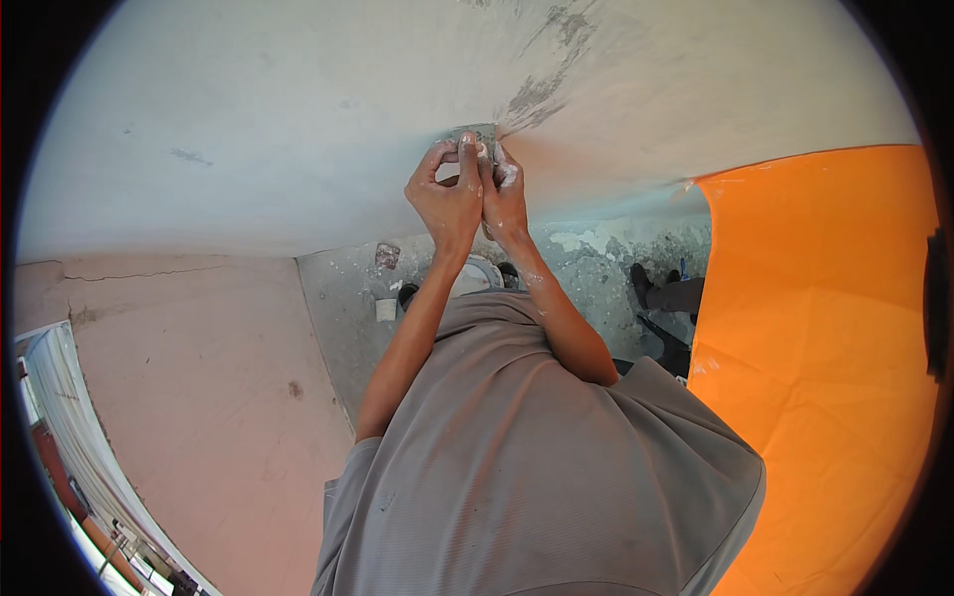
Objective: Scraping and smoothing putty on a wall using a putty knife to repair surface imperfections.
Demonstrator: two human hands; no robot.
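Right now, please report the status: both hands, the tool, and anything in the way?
Left hand and right hand together on flat grey scraper. Scraper up at pale wall, contact hard to tell. Orange sheet to the right, apart from both hands.

Grey floor (333, 298), rough, spattered white; whitish flaking patches at right; on it, flat brownish piece (388, 255), white-speckled; just nearer, small whitish tub (386, 310); near tub, tip of dark shoe (407, 294); pale round bucket (477, 279), partly hidden; close by its right side, second shoe (509, 273); well apart, farther right, co-worker's shoe (641, 285); nearer, dark item (672, 350), too unclear to name.
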